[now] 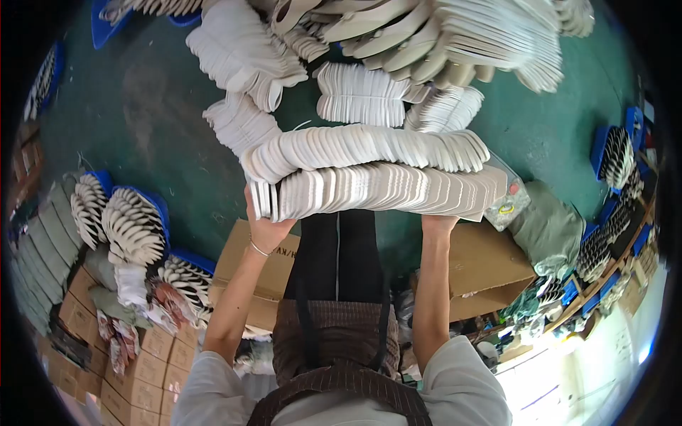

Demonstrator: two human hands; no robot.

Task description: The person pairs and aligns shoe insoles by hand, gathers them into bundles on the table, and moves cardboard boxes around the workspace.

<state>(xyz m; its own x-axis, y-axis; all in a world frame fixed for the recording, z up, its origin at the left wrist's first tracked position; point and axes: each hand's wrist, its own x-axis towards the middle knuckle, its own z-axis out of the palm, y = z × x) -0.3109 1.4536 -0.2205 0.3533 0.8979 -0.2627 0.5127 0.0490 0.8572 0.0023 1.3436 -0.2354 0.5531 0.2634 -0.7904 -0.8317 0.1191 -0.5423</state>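
Observation:
A long row of white and beige shoe insoles (383,190), packed face to face, spans the gap between my two hands. My left hand (267,226) grips its left end, with most of the fingers hidden behind the insoles. At the right end, my right hand (439,224) holds the row from below, its fingers also largely covered. A second curved row of white insoles (362,150) lies directly behind and touches the first; I cannot tell whether it is part of the held stack.
Beyond lie more insole bundles (362,94) and a large pile of beige shoe pieces (391,35) on the green floor (149,106). Open cardboard boxes (483,263) flank my legs. Filled blue bins (165,216) stand left, with cartons (145,362) nearby. A grey-green sack (547,224) sits right.

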